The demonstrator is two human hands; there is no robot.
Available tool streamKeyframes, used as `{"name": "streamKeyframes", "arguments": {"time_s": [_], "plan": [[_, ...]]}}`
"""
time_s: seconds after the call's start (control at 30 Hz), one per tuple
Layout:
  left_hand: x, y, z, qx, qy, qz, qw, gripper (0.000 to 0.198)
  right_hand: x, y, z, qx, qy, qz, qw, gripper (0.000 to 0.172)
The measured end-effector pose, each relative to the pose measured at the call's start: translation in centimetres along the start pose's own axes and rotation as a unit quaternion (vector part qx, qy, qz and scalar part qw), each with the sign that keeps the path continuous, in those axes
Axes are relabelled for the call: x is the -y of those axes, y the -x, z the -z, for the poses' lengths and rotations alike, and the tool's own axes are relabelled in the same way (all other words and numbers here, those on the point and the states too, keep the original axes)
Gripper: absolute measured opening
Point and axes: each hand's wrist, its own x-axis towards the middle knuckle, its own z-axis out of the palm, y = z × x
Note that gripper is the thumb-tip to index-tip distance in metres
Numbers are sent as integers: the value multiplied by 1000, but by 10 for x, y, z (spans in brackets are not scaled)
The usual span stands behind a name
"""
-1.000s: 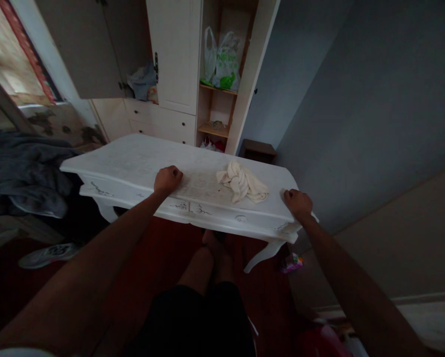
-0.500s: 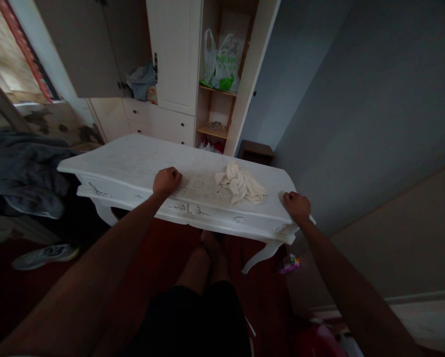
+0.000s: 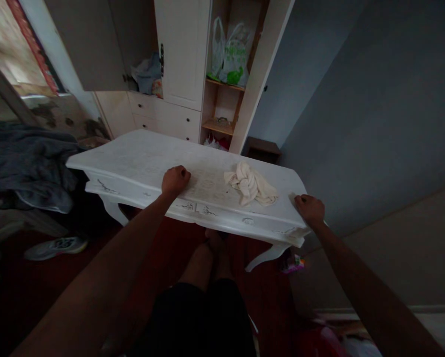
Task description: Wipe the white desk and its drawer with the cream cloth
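Note:
A white table [image 3: 133, 153] with carved front trim and curved legs stands before me, its top smudged grey near the middle. My left hand [image 3: 175, 180] rests on the front part of the tabletop, curled into a fist with nothing visible in it. At the table's right end, my right hand [image 3: 310, 210] is also closed in a fist on the top, and no object shows in it. Between the two hands lies a crumpled cream cloth [image 3: 251, 185], touched by neither.
Behind the table is a white wardrobe [image 3: 183, 54] with open doors and plastic bags [image 3: 234, 59] on a shelf. Dark clothes [image 3: 25, 163] lie heaped at left, above a grey shoe [image 3: 56, 248]. A brown box-like piece [image 3: 262, 148] sits beyond the right end, near the grey wall.
The whole view has shifted slightly, so the table, cloth and hands appear a little further right. Both fists keep their places on the tabletop, and the cloth lies as before.

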Motion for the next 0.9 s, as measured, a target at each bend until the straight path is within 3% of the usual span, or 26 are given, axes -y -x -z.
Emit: {"name": "streamKeyframes", "arguments": {"time_s": [0.9], "plan": [[0,-1,-1,-7,-2,-4,1000,32,3,3,3,-2,13,-1,1000,44]]}}
